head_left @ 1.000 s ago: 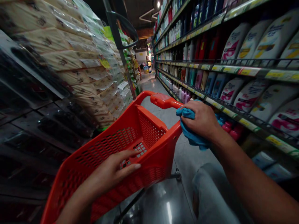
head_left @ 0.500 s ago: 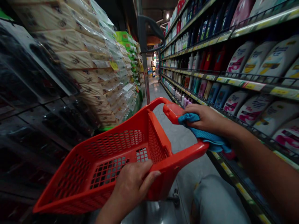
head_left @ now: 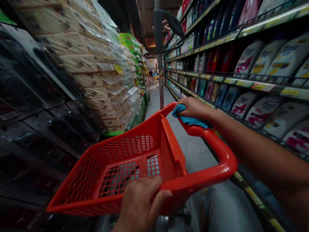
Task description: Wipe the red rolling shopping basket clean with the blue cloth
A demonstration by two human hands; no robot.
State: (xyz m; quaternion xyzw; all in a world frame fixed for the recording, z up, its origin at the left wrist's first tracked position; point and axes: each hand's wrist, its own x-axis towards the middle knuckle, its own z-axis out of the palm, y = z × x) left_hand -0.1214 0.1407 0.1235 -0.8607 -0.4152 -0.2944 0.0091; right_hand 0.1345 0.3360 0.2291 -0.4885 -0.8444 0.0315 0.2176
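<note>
A red plastic shopping basket (head_left: 207, 175) with a perforated mesh body fills the lower middle of the view. My left hand (head_left: 141, 206) is closed over its near rim, thumb on the outside. Farther along the right rim, my right hand (head_left: 194, 108) holds a crumpled blue cloth (head_left: 190, 118) and presses it against the red plastic. The cloth lies between palm and rim, and part of it trails out beside my wrist. The basket's underside and wheels are hidden.
Shelves of bottles and pouches (head_left: 251, 83) run along the right. Stacked wrapped packs (head_left: 82, 64) rise on the left above dark glossy packages (head_left: 36, 129). A grey metal pole with a black handle (head_left: 159, 38) stands beyond the basket. A tiled aisle floor (head_left: 156, 103) stretches ahead.
My right hand and the cloth have slid along the rim toward the basket's far end. My left hand has shifted onto the near rim, and the basket has swung slightly.
</note>
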